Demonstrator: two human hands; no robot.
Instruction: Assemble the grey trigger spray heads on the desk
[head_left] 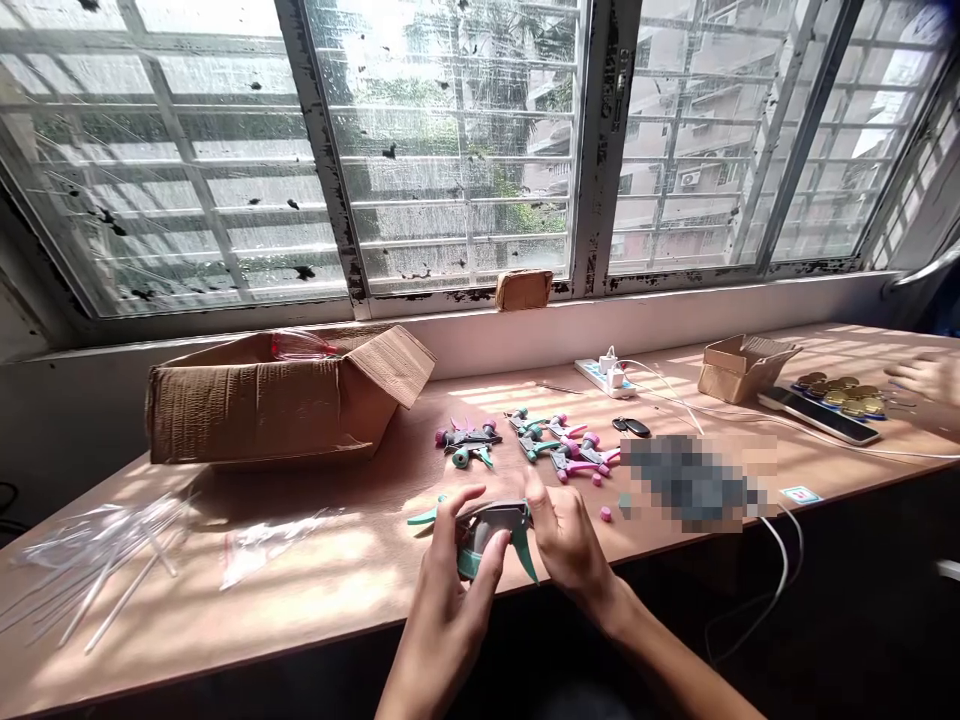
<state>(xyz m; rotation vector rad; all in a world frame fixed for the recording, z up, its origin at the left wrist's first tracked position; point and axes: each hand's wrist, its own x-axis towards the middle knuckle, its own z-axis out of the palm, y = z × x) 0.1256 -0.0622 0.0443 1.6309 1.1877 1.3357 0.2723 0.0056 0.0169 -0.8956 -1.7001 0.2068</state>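
My left hand (457,600) is wrapped round a grey and green trigger sprayer head (491,525), held just above the table near its front edge. Its green trigger points down toward me. My right hand (566,540) is closed in a pinch against the nozzle end; whatever lies between those fingertips is hidden. Beyond my hands lie several sprayer heads in grey with pink (574,460) or green (534,440) parts, and another small group (466,440) to their left. Small pink caps (605,514) rest right of my right hand.
A cardboard box (255,415) stands at back left, with plastic tubes (112,560) and a clear bag (270,540) before it. Rightward are a power strip (604,378), a blurred dark item (690,480), a small box (739,368), a phone (817,415), gold discs (844,395) and another person's hand (926,378).
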